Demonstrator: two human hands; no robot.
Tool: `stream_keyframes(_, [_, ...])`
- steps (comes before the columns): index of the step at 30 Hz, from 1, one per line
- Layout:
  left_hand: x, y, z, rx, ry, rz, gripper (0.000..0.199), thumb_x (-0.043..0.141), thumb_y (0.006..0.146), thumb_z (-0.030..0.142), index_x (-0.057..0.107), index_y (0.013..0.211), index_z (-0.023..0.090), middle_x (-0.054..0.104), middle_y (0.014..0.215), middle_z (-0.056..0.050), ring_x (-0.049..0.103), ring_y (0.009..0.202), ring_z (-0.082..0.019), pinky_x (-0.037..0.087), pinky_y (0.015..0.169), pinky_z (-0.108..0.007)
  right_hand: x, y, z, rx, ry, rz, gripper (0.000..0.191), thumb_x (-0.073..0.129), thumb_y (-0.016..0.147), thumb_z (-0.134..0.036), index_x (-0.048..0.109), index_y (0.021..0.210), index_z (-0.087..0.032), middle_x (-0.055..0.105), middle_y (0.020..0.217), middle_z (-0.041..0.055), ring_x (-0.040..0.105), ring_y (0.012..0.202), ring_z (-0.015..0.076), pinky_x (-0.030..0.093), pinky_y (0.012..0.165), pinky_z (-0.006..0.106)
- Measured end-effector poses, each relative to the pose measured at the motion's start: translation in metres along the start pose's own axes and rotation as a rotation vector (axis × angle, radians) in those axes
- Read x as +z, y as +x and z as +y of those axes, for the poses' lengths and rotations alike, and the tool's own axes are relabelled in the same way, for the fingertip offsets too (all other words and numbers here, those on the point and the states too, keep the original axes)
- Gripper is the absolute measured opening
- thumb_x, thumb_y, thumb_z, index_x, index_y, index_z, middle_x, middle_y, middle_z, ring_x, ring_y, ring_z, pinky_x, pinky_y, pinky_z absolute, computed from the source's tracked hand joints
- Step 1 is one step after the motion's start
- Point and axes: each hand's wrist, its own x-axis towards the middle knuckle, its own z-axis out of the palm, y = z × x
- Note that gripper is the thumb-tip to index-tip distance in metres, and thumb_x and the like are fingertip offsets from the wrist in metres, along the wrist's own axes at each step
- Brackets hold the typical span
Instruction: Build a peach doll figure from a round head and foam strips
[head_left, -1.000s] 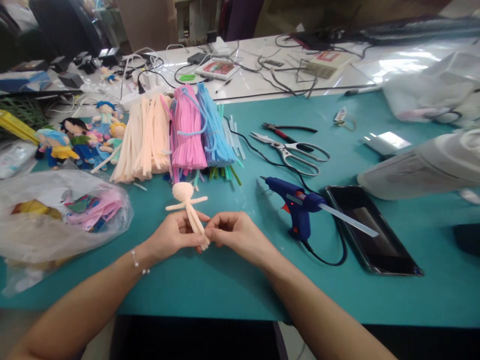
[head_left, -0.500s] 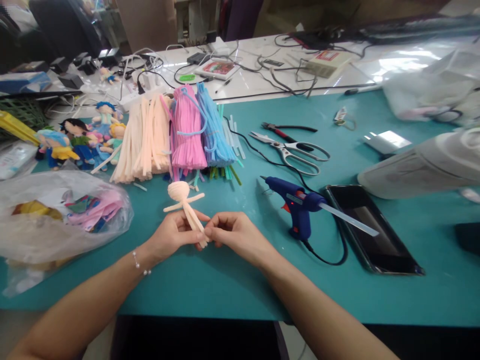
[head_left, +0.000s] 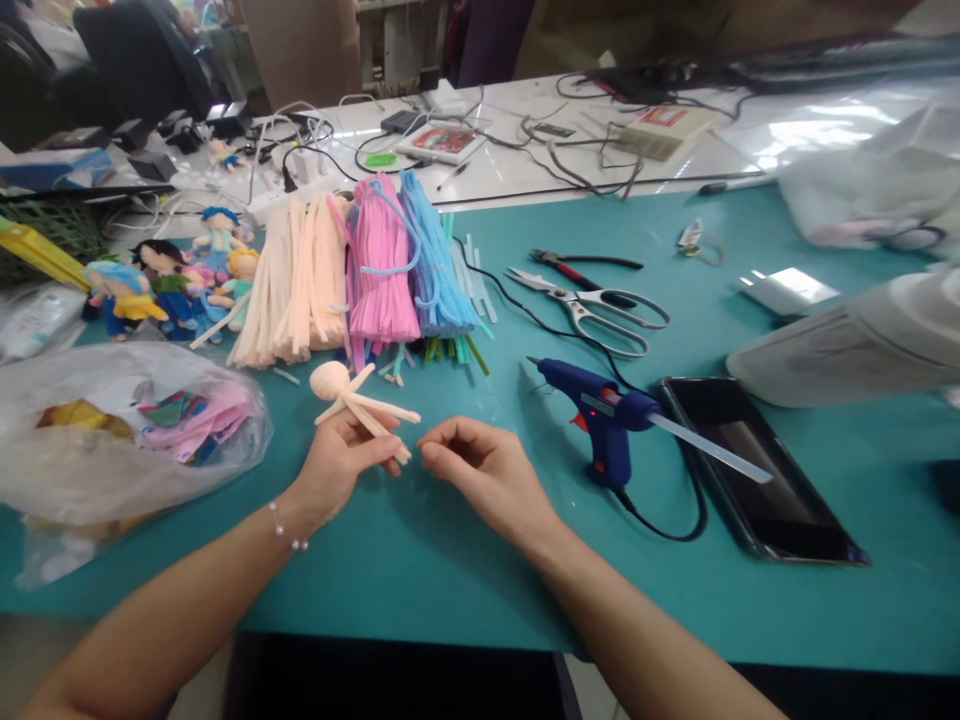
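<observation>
My left hand (head_left: 346, 462) is closed on a peach pipe-cleaner doll figure (head_left: 367, 411) with a round wound head, two thin arms and two legs. Its head points up and left, and the legs are spread, one lying under my thumb. Just right of the leg ends is my right hand (head_left: 480, 470), apart from the figure. Its fingers are curled, with a small gap between thumb and index tip and nothing visible between them. Beyond the figure lie bundles of peach pipe cleaners (head_left: 296, 285), pink pipe cleaners (head_left: 384, 270) and blue pipe cleaners (head_left: 439, 270).
To the right are a blue glue gun (head_left: 600, 400) with its cord, scissors (head_left: 592, 305), pliers (head_left: 577, 265), a phone (head_left: 757, 470) and a white cylindrical object (head_left: 840, 345). Finished dolls (head_left: 172, 270) and a plastic bag (head_left: 187, 475) are at left, on the green mat (head_left: 450, 570).
My right hand has let go of the figure's legs and sits slightly apart. In my left hand the figure has tilted left, and its legs have spread. The view has shifted slightly.
</observation>
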Motion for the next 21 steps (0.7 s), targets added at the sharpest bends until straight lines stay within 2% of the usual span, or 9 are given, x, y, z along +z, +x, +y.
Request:
stream_keyframes(4, [0.001, 0.001, 0.001, 0.002, -0.028, 0.056, 0.021, 0.076, 0.055, 0.020, 0.061, 0.068, 0.014, 0.064, 0.052, 0.001, 0.057, 0.043, -0.010, 0.048, 0.045, -0.023, 0.004, -0.004, 0.008, -0.373, -0.293, 0.087, 0.007, 0.061, 0.075, -0.021, 0.056, 0.072, -0.017, 0.058, 0.064, 0.0001, 0.052, 0.055, 0.0115, 0.043, 0.053, 0.023])
stream_keyframes(7, [0.003, 0.000, 0.002, -0.026, -0.039, 0.055, 0.023, 0.076, 0.055, 0.021, 0.060, 0.068, 0.014, 0.063, 0.052, 0.002, 0.056, 0.044, -0.010, 0.047, 0.045, -0.023, 0.006, -0.004, 0.012, -0.549, -0.444, 0.135, 0.010, 0.062, 0.077, -0.021, 0.052, 0.074, -0.018, 0.055, 0.065, 0.0002, 0.052, 0.056, 0.0115, 0.042, 0.052, 0.023])
stream_keyframes(12, [0.005, -0.003, 0.003, -0.061, -0.052, 0.042, 0.023, 0.076, 0.055, 0.019, 0.059, 0.069, 0.014, 0.064, 0.054, 0.001, 0.058, 0.048, -0.011, 0.048, 0.049, -0.023, 0.006, -0.004, 0.012, -0.632, -0.523, 0.150, 0.007, 0.060, 0.081, -0.022, 0.054, 0.078, -0.018, 0.057, 0.069, 0.0013, 0.053, 0.057, 0.0113, 0.043, 0.052, 0.022])
stream_keyframes(21, [0.003, -0.003, 0.001, -0.060, -0.047, 0.004, 0.024, 0.077, 0.055, 0.022, 0.059, 0.069, 0.015, 0.065, 0.054, 0.001, 0.058, 0.046, -0.011, 0.048, 0.049, -0.024, 0.006, -0.005, 0.011, -0.663, -0.577, 0.155, 0.008, 0.056, 0.084, -0.018, 0.059, 0.076, -0.019, 0.063, 0.071, 0.0039, 0.057, 0.057, 0.0114, 0.044, 0.054, 0.022])
